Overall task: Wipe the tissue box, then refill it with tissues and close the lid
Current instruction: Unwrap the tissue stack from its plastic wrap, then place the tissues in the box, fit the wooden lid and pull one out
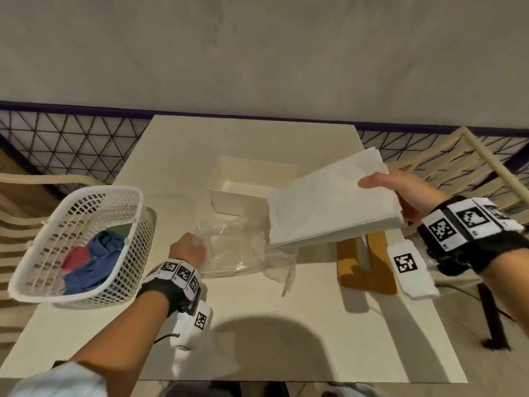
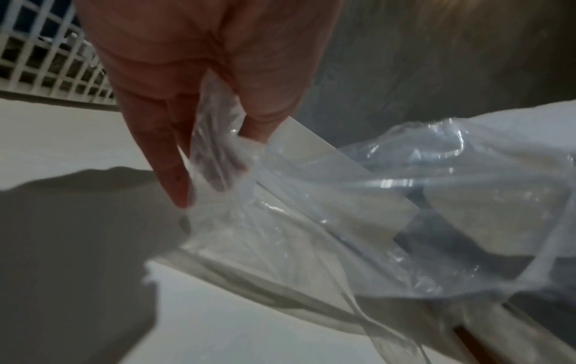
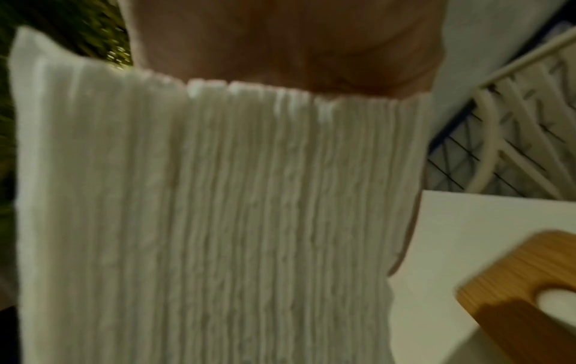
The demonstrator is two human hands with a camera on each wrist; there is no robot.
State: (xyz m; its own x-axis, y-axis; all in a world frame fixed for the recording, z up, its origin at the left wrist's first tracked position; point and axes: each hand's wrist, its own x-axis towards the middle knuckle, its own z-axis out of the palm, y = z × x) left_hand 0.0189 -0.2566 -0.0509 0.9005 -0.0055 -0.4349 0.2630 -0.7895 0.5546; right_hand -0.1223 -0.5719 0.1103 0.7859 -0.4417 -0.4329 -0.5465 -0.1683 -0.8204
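Note:
An open cream tissue box point(image 1: 229, 193) stands lidless at the table's middle back. My right hand point(image 1: 400, 193) grips a thick white tissue stack point(image 1: 332, 199), holding it tilted in the air just right of the box; the right wrist view shows the tissue stack's edge point(image 3: 218, 209) under my palm. My left hand point(image 1: 189, 249) pinches one end of a clear plastic wrapper point(image 1: 237, 247) that lies crumpled in front of the box; in the left wrist view the fingers point(image 2: 174, 157) hold the plastic wrapper point(image 2: 374, 204). The wooden lid point(image 1: 363, 265) with its slot lies on the table under the stack, also visible as the wooden lid point(image 3: 523, 290).
A white mesh basket point(image 1: 37, 270) with coloured cloths point(image 1: 94, 259) sits at the table's left edge. Cream chairs point(image 1: 469, 164) stand at both sides, with a black wire fence point(image 1: 71, 138) behind the white table point(image 1: 286, 325).

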